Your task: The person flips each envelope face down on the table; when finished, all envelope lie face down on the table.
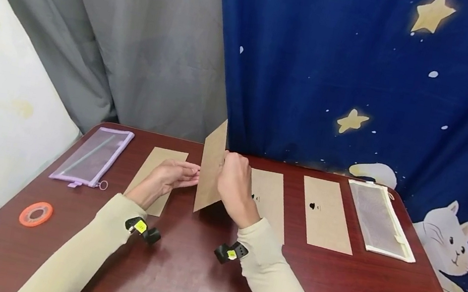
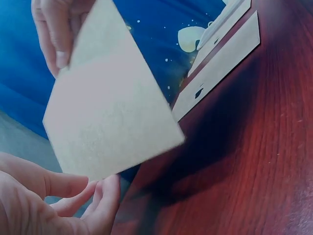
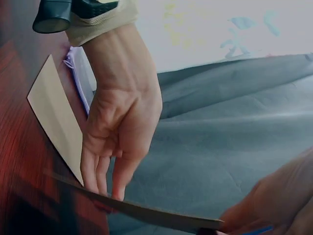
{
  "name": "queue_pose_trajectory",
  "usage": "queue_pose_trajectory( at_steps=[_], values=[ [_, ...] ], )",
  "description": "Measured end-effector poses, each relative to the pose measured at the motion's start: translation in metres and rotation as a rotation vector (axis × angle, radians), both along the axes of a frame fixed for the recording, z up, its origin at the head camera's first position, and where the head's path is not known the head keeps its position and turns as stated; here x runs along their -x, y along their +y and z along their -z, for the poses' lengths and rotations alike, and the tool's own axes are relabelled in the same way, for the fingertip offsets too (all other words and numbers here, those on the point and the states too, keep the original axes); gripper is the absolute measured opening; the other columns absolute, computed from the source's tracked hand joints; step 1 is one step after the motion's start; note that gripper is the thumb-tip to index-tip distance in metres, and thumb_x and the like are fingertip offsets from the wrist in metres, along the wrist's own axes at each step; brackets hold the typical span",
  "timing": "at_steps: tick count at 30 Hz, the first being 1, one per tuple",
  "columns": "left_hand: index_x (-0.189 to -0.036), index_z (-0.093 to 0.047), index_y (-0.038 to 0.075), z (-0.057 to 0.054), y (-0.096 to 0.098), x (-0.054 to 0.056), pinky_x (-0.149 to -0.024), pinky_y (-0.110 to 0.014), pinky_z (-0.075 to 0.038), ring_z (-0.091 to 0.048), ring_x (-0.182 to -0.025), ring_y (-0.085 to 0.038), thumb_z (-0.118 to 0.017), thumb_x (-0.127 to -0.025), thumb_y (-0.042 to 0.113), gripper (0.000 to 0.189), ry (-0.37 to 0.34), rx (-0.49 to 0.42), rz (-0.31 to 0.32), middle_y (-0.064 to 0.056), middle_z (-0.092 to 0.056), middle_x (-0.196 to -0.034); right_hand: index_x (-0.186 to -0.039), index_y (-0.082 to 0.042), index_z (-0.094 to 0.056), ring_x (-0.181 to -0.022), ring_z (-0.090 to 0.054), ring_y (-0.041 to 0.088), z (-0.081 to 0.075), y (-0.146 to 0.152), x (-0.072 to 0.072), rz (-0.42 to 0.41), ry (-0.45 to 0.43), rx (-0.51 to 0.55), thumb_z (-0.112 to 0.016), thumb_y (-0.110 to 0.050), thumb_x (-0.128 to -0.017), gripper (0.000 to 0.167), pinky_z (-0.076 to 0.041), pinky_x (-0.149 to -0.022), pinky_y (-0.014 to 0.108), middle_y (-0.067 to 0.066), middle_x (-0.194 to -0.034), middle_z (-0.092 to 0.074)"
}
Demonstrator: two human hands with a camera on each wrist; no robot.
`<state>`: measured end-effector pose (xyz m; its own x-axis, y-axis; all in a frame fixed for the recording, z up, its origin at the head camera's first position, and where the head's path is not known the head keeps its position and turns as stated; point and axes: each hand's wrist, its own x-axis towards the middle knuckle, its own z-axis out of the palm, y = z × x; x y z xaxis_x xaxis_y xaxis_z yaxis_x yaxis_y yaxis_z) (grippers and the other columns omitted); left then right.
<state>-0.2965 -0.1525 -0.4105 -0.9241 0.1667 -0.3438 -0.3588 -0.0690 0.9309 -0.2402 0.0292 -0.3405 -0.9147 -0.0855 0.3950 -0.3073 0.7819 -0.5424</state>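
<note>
Above the middle of the table, a flat brown kraft-paper card [image 1: 210,173] stands steeply tilted between both hands. My right hand [image 1: 236,181] grips its right edge, fingers curled. On the other side, my left hand [image 1: 167,176] pinches the lower edge, thumb and fingertips right at the paper in the left wrist view. The card's face [image 2: 107,103] toward that camera is plain. Below lie similar kraft cards: one on the left [image 1: 158,159], partly behind the left hand, one [image 1: 271,193] partly behind the right hand, and one [image 1: 328,225] farther right with a small black hat print.
A lilac mesh zip pouch [image 1: 92,156] lies at the back left, and a cream-edged mesh pouch [image 1: 380,220] at the far right. An orange ring-shaped roll [image 1: 26,218] sits on the left of the dark red table [image 1: 176,280]. Grey and blue curtains hang behind.
</note>
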Motion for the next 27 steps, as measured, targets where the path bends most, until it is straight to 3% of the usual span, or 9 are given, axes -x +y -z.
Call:
queue_pose_trajectory(
  at_steps=[3, 6, 9, 11, 14, 17, 21, 27],
  values=[
    [-0.137, -0.052, -0.014, -0.003, -0.003, -0.001, -0.086, -0.027, -0.062, -0.069, -0.078, -0.007, -0.056, -0.098, -0.008, 0.039, 0.026, 0.037, -0.028, 0.0, -0.07, -0.083, -0.063, -0.006, -0.053, -0.067, -0.06, 0.024, 0.002, 0.007, 0.003, -0.008, -0.048, 0.042, -0.059, 0.002, -0.095, 0.033, -0.046, -0.054, 0.03, 0.005, -0.06, -0.047],
    [-0.135, -0.055, -0.014, -0.004, -0.005, -0.002, -0.083, -0.023, -0.062, -0.068, -0.078, -0.004, -0.061, -0.096, -0.006, 0.04, 0.055, 0.069, -0.064, 0.004, -0.071, -0.083, -0.066, -0.004, -0.064, -0.069, -0.061, 0.024, 0.007, 0.011, 0.006, 0.012, -0.073, 0.11, -0.063, 0.002, -0.093, 0.028, -0.05, -0.058, 0.031, 0.005, -0.065, -0.058],
    [-0.131, -0.059, -0.013, -0.002, -0.007, -0.004, -0.083, -0.023, -0.062, -0.068, -0.077, -0.001, -0.066, -0.094, -0.004, 0.04, 0.084, 0.11, -0.102, 0.006, -0.071, -0.083, -0.085, -0.002, -0.079, -0.083, -0.071, 0.029, 0.016, 0.012, 0.011, 0.05, -0.074, 0.186, -0.066, 0.0, -0.093, 0.015, -0.06, -0.072, 0.039, 0.013, -0.088, -0.075],
    [-0.129, -0.061, -0.012, 0.0, -0.007, -0.004, -0.086, -0.026, -0.062, -0.068, -0.076, -0.001, -0.068, -0.092, -0.003, 0.039, 0.099, 0.137, -0.124, 0.006, -0.071, -0.083, -0.103, -0.001, -0.079, -0.09, -0.073, 0.03, 0.023, 0.013, 0.014, 0.075, -0.092, 0.249, -0.068, -0.002, -0.093, 0.016, -0.061, -0.078, 0.041, 0.015, -0.102, -0.077],
    [-0.128, -0.063, -0.01, 0.004, -0.007, -0.005, -0.094, -0.032, -0.06, -0.069, -0.076, -0.001, -0.069, -0.091, -0.004, 0.038, 0.113, 0.159, -0.149, 0.006, -0.071, -0.082, -0.11, 0.001, -0.077, -0.085, -0.072, 0.027, 0.033, 0.016, 0.018, 0.096, -0.142, 0.314, -0.068, -0.002, -0.093, 0.019, -0.059, -0.073, 0.036, 0.015, -0.098, -0.078],
    [-0.128, -0.063, -0.011, 0.006, -0.007, -0.005, -0.093, -0.033, -0.06, -0.069, -0.076, -0.001, -0.07, -0.09, -0.005, 0.039, 0.13, 0.154, -0.166, 0.005, -0.071, -0.082, -0.11, 0.0, -0.077, -0.085, -0.072, 0.026, 0.04, 0.02, 0.02, 0.107, -0.166, 0.348, -0.07, -0.003, -0.092, 0.02, -0.058, -0.072, 0.034, 0.014, -0.096, -0.078],
    [-0.127, -0.063, -0.012, 0.008, -0.006, -0.006, -0.09, -0.03, -0.061, -0.07, -0.077, -0.002, -0.07, -0.09, -0.005, 0.039, 0.151, 0.156, -0.176, 0.002, -0.072, -0.084, -0.103, -0.001, -0.079, -0.098, -0.072, 0.029, 0.047, 0.023, 0.023, 0.103, -0.158, 0.352, -0.072, -0.002, -0.089, 0.016, -0.06, -0.083, 0.039, 0.015, -0.102, -0.078],
    [-0.123, -0.066, -0.01, 0.01, -0.007, -0.008, -0.083, -0.025, -0.062, -0.071, -0.077, -0.002, -0.072, -0.09, -0.002, 0.035, 0.149, 0.234, -0.168, 0.0, -0.074, -0.087, -0.1, -0.001, -0.08, -0.103, -0.071, 0.03, 0.058, 0.023, 0.027, 0.134, -0.206, 0.328, -0.073, -0.002, -0.088, 0.014, -0.061, -0.085, 0.042, 0.015, -0.102, -0.078]
  ],
)
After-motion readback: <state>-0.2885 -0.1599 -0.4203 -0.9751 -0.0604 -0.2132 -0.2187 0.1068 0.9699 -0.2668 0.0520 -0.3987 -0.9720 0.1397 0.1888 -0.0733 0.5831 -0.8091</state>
